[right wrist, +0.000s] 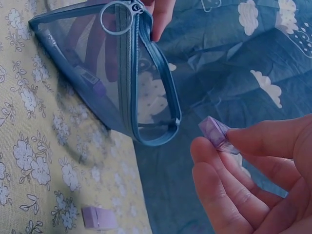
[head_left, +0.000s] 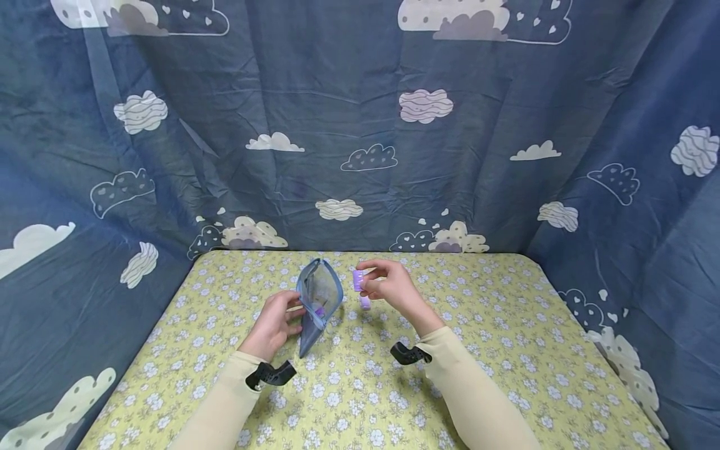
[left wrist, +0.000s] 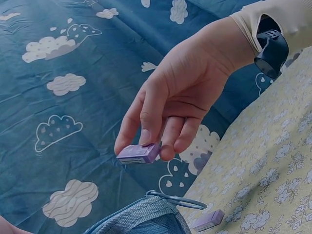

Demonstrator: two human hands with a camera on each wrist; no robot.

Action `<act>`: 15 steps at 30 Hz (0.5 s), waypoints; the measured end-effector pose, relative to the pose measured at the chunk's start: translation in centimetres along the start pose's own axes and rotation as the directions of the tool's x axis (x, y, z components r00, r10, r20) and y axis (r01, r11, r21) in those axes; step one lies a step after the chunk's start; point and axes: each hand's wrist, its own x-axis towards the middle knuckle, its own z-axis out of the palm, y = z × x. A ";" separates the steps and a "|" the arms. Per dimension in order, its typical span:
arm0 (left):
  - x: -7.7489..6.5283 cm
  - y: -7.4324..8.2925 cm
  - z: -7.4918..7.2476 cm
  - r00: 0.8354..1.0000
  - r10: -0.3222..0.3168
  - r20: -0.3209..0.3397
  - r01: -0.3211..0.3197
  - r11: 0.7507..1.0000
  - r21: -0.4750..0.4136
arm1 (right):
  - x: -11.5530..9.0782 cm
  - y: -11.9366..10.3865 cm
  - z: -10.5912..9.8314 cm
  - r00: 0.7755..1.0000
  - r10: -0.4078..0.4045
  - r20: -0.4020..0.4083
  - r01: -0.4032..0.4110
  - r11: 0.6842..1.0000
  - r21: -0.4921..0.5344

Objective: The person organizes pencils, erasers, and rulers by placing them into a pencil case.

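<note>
My left hand [head_left: 274, 320] holds a blue mesh zip pouch [head_left: 308, 331] by its left side, its mouth spread wide. Through the mesh, a small purple block [right wrist: 99, 87] shows inside near the bottom, with fingers visible behind. To the right of the pouch my right hand [head_left: 392, 287] pinches another small purple rectangular block [left wrist: 138, 154] between thumb and fingertips, raised above the table. A third purple block [right wrist: 99, 218] lies on the cloth below that hand. The zip's ring pull [right wrist: 116, 18] hangs at one end of the opening.
A yellow flowered cloth [head_left: 478, 375] covers the table. Dark blue curtains [head_left: 337, 187] with cloud prints enclose the back and both sides. Each wrist carries a black camera mount [head_left: 271, 374] over a cream sleeve.
</note>
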 end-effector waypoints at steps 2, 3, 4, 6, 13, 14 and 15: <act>0.0 -0.1 0.0 1.000 0.002 -0.001 -0.002 1.000 0.001 | 0.0 -0.1 0.1 1.000 -0.002 0.007 0.002 1.000 -0.006; -0.1 -0.1 0.0 1.000 0.003 -0.001 -0.003 1.000 0.003 | 0.0 -0.2 0.2 1.000 -0.004 0.010 0.004 1.000 -0.009; -0.1 -0.1 0.0 1.000 0.003 -0.002 -0.003 1.000 0.004 | 0.0 -0.3 0.3 1.000 -0.004 0.014 0.004 1.000 -0.007; -0.1 -0.2 -0.1 1.000 0.002 -0.007 -0.002 1.000 0.006 | 0.1 -0.5 0.5 1.000 -0.001 0.022 0.001 1.000 -0.006; -0.1 -0.1 -0.2 1.000 0.001 -0.016 -0.001 1.000 0.000 | 0.3 -0.9 1.1 0.999 -0.026 0.035 0.028 0.999 -0.032; -0.1 -0.1 -0.2 1.000 0.001 -0.015 -0.001 1.000 -0.002 | 0.4 -0.9 1.2 0.999 -0.029 0.035 0.030 0.999 -0.038; -0.1 -0.1 -0.2 1.000 -0.002 -0.018 0.002 1.000 -0.005 | 0.4 -0.9 1.4 0.999 -0.031 0.037 0.032 0.998 -0.045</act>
